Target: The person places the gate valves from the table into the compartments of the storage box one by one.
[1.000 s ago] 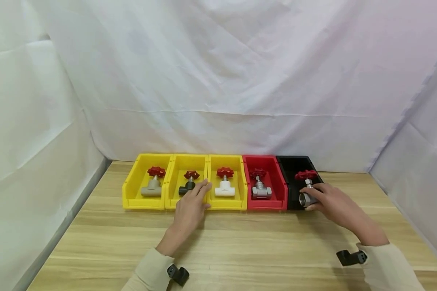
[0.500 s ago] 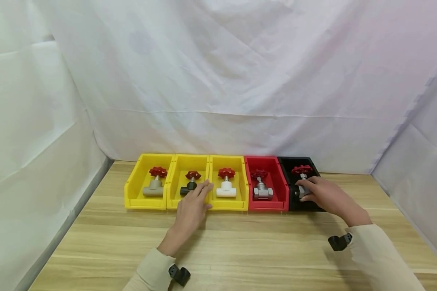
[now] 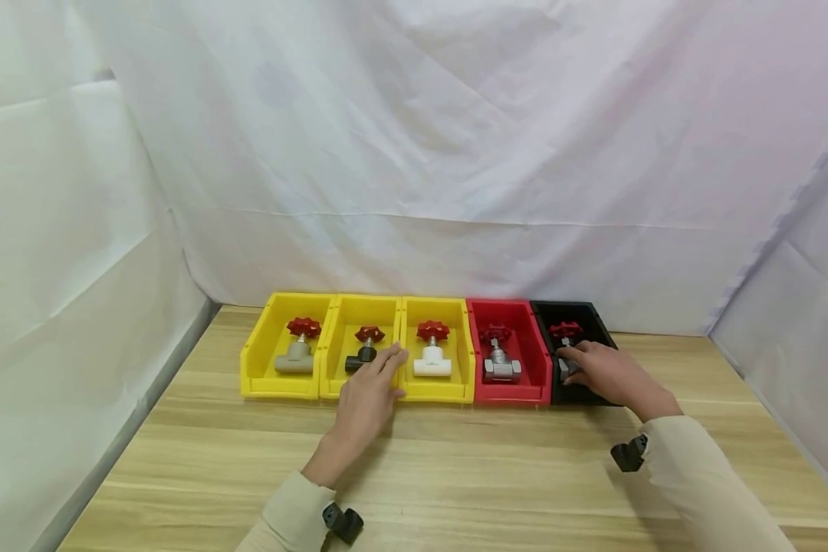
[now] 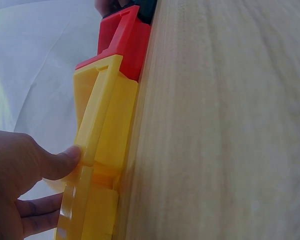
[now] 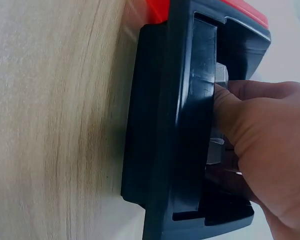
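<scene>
In the head view my right hand (image 3: 610, 372) reaches into the black bin (image 3: 596, 392) and holds a silver metal valve (image 3: 566, 368) with a red handwheel (image 3: 566, 330). The right wrist view shows the thumb on the valve's metal body (image 5: 216, 145), low behind the bin's front lip; the palm hides much of it. My left hand (image 3: 366, 399) rests at the divider between two yellow bins (image 3: 362, 307). Its thumb touches their front rim (image 4: 85, 155) in the left wrist view, with other fingers behind the rim. Near these fingers lie a black valve (image 3: 360, 359) and a white valve (image 3: 432, 362).
A grey valve (image 3: 294, 357) lies in the leftmost yellow bin (image 3: 255, 360). Another silver valve (image 3: 502, 368) lies in the red bin (image 3: 510, 393). The bins stand side by side on the wooden table (image 3: 469, 475), before a white cloth (image 3: 455, 153).
My right hand has lowered the silver valve into the black bin and moved slightly left. My left hand stays at the yellow bins; the whole view has shifted a little.
</scene>
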A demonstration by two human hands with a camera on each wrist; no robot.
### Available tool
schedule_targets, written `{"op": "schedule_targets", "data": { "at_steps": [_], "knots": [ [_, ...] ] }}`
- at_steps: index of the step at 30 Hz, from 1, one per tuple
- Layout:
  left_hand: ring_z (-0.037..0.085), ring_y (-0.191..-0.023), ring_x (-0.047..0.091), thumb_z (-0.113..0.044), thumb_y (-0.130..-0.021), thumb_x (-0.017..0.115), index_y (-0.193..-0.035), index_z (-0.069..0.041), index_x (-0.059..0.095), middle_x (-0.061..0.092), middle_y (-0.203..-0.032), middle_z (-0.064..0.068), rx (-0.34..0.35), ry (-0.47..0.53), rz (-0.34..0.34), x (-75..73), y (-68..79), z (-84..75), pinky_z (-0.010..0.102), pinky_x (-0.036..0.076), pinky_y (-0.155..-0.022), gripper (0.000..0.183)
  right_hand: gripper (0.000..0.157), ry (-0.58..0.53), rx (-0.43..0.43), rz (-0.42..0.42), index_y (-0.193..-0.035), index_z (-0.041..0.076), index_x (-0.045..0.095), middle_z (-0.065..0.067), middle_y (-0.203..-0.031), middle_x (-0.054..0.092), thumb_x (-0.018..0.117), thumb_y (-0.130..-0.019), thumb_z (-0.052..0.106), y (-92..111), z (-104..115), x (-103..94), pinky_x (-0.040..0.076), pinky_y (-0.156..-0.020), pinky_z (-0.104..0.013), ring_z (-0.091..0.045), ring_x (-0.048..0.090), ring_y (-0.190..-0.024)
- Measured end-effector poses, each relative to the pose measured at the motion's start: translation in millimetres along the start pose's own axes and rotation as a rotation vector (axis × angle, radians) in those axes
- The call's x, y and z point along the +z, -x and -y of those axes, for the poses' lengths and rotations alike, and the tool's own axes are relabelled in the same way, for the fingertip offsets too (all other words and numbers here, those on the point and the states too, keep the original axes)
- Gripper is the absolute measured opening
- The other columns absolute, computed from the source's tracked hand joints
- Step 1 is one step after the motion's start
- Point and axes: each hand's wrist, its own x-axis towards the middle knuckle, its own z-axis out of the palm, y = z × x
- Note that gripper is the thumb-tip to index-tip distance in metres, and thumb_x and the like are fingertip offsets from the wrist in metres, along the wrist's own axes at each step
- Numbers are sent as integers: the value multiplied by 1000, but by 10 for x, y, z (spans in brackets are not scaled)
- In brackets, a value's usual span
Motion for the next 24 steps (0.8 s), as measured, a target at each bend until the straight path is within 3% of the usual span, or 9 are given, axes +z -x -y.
{"op": "schedule_targets", "data": {
  "at_steps": [5,14,24],
  "knots": [
    [19,-66,55,-15,-75,82,-128,-11,60,55,-133,5,-1,3,-3,2,0,6,18,34,-43,57,45,-4,20,37,-119,6,63,-10,-95,62,79,-79,20,-42,-5,28,53,-66,-46,-28,61,-85],
    [20,-70,58,-17,-76,81,-128,-11,59,54,-134,4,-11,-4,16,34,-20,4,19,38,-45,57,44,0,7,11,-117,7,65,-9,-93,63,80,-77,16,-57,-16,40,52,-63,-45,-27,62,-81],
    [20,-68,57,-16,-75,82,-127,-10,60,55,-133,5,18,11,4,64,-27,3,19,36,-44,57,44,-30,50,39,-119,8,65,-9,-95,62,79,-78,15,2,-6,28,53,-63,-44,-23,60,-77]
  ]
}}
